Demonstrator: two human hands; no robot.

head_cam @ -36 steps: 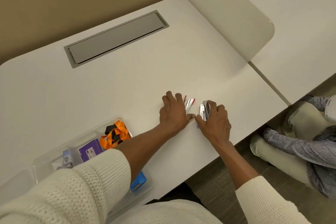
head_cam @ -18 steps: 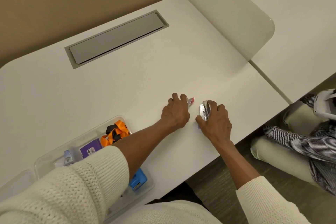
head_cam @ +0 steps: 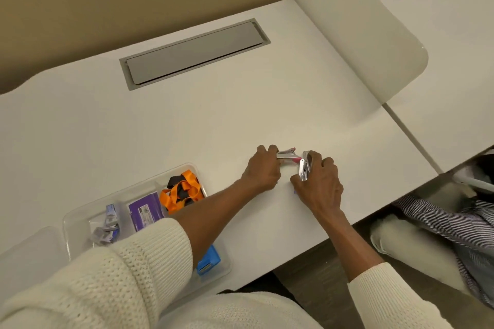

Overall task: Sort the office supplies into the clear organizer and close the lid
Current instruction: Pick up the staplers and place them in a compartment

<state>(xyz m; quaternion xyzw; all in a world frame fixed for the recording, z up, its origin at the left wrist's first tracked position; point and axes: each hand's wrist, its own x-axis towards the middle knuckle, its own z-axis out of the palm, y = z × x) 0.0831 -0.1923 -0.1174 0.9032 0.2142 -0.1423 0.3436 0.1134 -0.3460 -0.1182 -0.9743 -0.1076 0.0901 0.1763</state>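
Observation:
The clear organizer (head_cam: 80, 217) lies open at the desk's near left, partly under my left sleeve. In it are an orange and black lanyard (head_cam: 181, 191), a purple box (head_cam: 145, 211), small silver clips (head_cam: 105, 229) and a blue stapler (head_cam: 208, 260). To its right, my left hand (head_cam: 263, 169) is closed on a few red-tipped metal pieces (head_cam: 287, 153), lifted just off the desk. My right hand (head_cam: 319, 181) grips a bundle of silver metal pieces (head_cam: 304, 165) held on edge. The two hands are a few centimetres apart.
A grey cable hatch (head_cam: 195, 53) is set into the white desk (head_cam: 160, 128) at the back. A rounded white divider (head_cam: 369, 42) stands at the right. The clear lid (head_cam: 26, 254) lies left of the organizer. Another person's striped sleeve (head_cam: 454, 224) shows at lower right.
My left hand went from lying flat beside the red-tipped pieces to closing on them and raising them. My right hand kept its grip on the silver bundle and barely moved.

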